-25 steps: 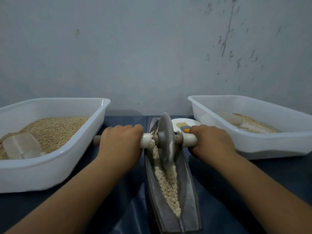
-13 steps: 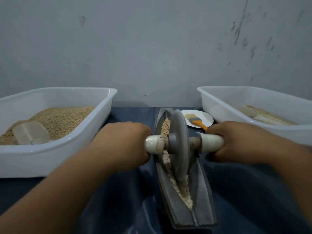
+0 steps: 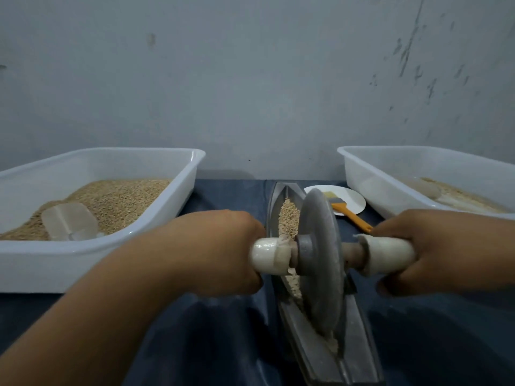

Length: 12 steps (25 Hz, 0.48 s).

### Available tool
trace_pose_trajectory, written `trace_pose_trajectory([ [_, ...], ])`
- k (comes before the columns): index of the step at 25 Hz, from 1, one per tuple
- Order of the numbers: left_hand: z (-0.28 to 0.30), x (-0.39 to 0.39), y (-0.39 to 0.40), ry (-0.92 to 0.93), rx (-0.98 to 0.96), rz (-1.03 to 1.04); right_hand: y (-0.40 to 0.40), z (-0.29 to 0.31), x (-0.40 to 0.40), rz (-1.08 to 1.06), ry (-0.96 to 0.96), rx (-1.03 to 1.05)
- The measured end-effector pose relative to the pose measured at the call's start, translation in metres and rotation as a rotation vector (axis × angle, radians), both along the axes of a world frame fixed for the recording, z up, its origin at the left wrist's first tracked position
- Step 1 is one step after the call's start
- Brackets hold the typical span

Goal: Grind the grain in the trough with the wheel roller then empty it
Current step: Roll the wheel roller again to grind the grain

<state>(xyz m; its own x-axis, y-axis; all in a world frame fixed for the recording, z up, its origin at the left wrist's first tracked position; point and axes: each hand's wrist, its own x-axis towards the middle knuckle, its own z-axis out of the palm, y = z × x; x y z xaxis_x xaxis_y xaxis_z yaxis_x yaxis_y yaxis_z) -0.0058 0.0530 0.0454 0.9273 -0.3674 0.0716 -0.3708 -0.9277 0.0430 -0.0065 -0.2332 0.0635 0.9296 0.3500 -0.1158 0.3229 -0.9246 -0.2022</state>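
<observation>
A metal trough [image 3: 320, 355] lies lengthwise on the dark blue table [image 3: 211, 344], midway between its left and right edges, one pointed end toward the back edge. A grey wheel roller [image 3: 320, 263] stands upright on its rim in the trough's groove, over the trough's middle. The left hand [image 3: 220, 252] is wrapped around the white handle [image 3: 266, 259] on the wheel's left side, and the right hand [image 3: 443, 252] is wrapped around the matching white handle [image 3: 390, 254] on its right side; both are clamped firmly, knuckles up. Grain [image 3: 288, 218] fills the groove behind the wheel toward the far end, and a thinner line of paler, broken grain shows beside and in front of the wheel. At the left edge of the table stands a white tub [image 3: 172, 207] of whole grain with a clear scoop [image 3: 69, 221] lying in it. At the right edge stands a second white tub [image 3: 370, 185] holding a shallower layer of grain. Between the trough and the right tub, near the back edge, a white plate [image 3: 354, 200] carries a brush with an orange handle [image 3: 352, 217], whose handle overhangs the plate's rim.
</observation>
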Motion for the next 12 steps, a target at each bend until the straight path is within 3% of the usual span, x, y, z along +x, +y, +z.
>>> trace_pose_trajectory([
  [2,-0.005,0.006,-0.003,-0.106,0.024,0.019,0.005,-0.007,0.007,-0.023,-0.099,0.007],
  [5,-0.018,0.022,-0.012,-0.352,0.039,0.142,0.023,-0.028,0.031,-0.139,-0.474,-0.032],
  [7,-0.021,0.028,-0.015,-0.399,0.014,0.183,0.032,-0.035,0.041,-0.174,-0.603,-0.082],
  [9,-0.021,0.03,-0.015,-0.341,0.003,0.159,0.026,-0.034,0.04,-0.171,-0.52,-0.104],
  [12,-0.012,0.015,-0.009,-0.214,0.004,0.047,0.004,-0.014,0.017,-0.103,-0.137,-0.026],
])
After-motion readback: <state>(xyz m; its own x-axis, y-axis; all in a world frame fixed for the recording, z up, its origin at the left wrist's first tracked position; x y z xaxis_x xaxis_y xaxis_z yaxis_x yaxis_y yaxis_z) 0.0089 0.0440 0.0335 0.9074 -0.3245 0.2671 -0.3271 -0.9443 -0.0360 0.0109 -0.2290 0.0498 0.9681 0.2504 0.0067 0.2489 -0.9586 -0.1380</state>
